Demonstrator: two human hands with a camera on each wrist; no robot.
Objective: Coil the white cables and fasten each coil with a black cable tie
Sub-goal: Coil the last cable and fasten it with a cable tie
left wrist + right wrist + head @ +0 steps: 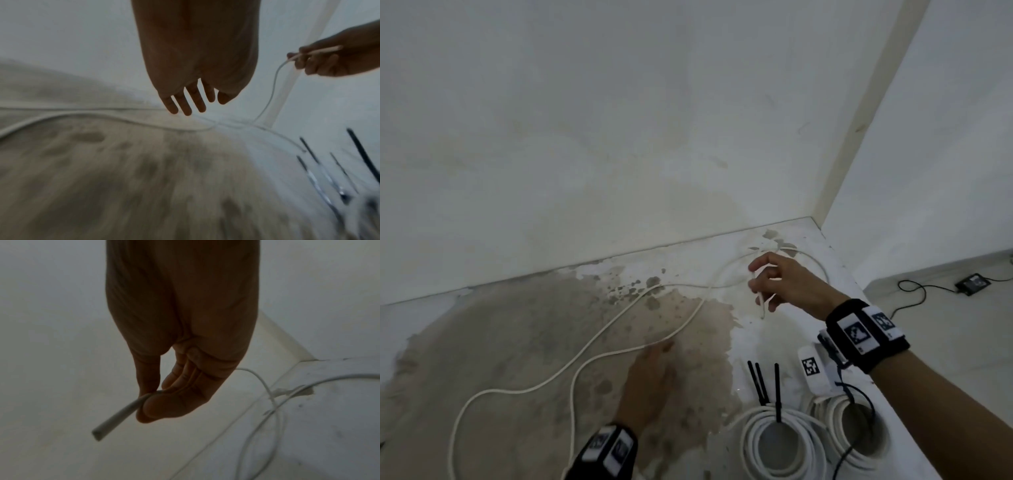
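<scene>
A long white cable point(592, 339) snakes loose across the stained floor. Near the corner my right hand point(784, 284) pinches the cable's cut end point(115, 420) between thumb and fingers above the floor; the end sticks out below the hand. My left hand point(650, 377) is low over the floor with straight fingers point(185, 104) beside a bend of the cable and holds nothing. Two finished white coils point(780, 442) point(859, 435) lie at the bottom right, with black cable ties point(777, 390) sticking up from them.
Walls meet in a corner point(818, 219) just beyond my right hand. A black device with a black lead point(972, 283) lies on the floor at far right. A black wire point(852, 445) crosses the right coil. The floor point(517, 342) has a wide brown stain.
</scene>
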